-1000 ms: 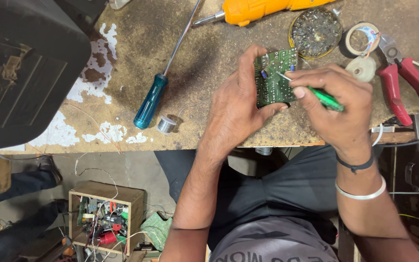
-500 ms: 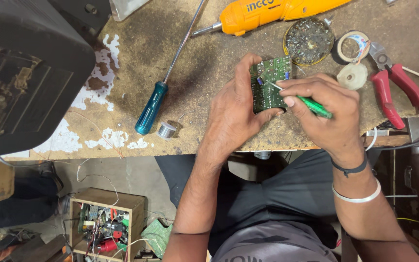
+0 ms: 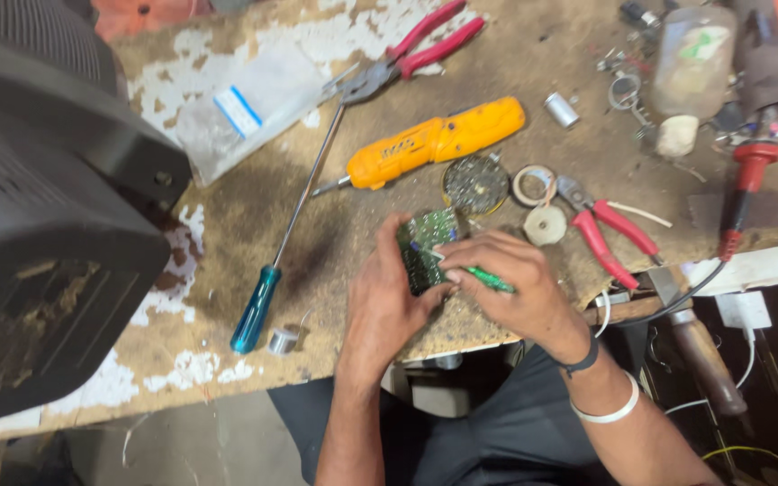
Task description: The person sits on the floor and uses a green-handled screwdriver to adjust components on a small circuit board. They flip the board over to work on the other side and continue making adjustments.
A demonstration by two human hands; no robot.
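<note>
Head view: left hand (image 3: 380,301) holds circuit board (image 3: 425,247), right hand (image 3: 506,288) green tool (image 3: 488,279).

A worn tabletop (image 3: 335,225) of brown chipboard fills most of the view, its surface rough and stained, with patches of flaking white coating (image 3: 182,369) near the front edge and along the upper left. A dark stain (image 3: 308,261) spreads across its middle. At the left a large black plastic housing (image 3: 47,216) with ribbed vents rests on it. Below the front edge lies a grey concrete floor (image 3: 200,445). At the right edge a white socket strip (image 3: 749,265) sits beside dark shadow. The light is even and soft.
</note>
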